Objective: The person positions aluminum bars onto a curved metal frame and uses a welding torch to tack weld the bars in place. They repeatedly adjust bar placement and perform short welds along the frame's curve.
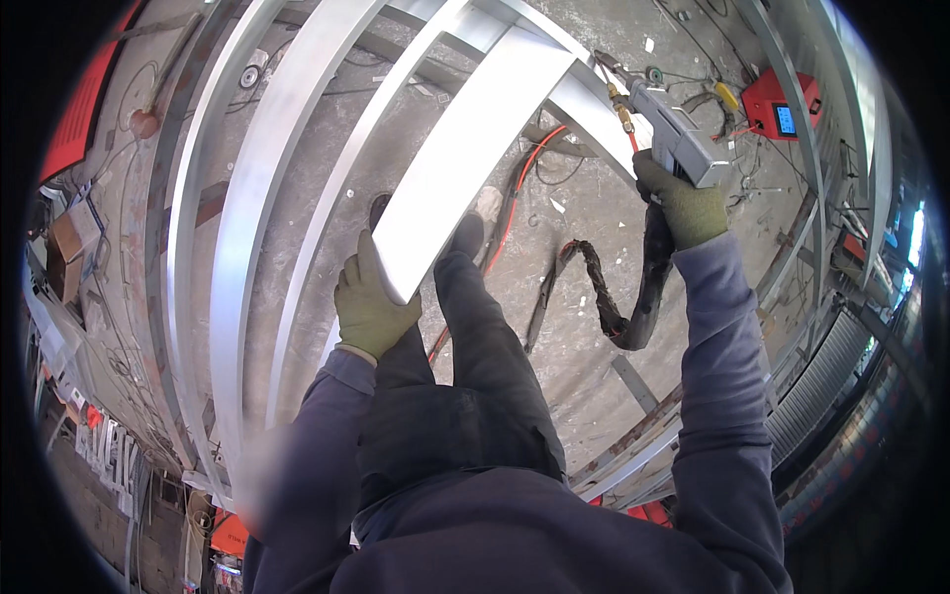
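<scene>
My left hand point(374, 307), in a green work glove, is closed on the near end of a wide, flat silver metal bar point(473, 144). The bar slants up and right, its far end meeting a metal crosspiece point(594, 119). In my gloved right hand point(687, 206) is a grey handheld welding gun point(675, 129) with brass fittings at its nozzle side. The gun's tip lies near the crosspiece; whether they touch I cannot tell. A thick black sleeved cable point(651, 287) hangs from the gun and loops down to the floor.
Several long silver bars point(247, 208) run side by side on my left. A red machine with a small lit screen point(767, 107) stands at the far right. An orange-red hose point(517, 198) crosses the concrete floor by my shoes. Steel rails point(792, 148) rise at the right.
</scene>
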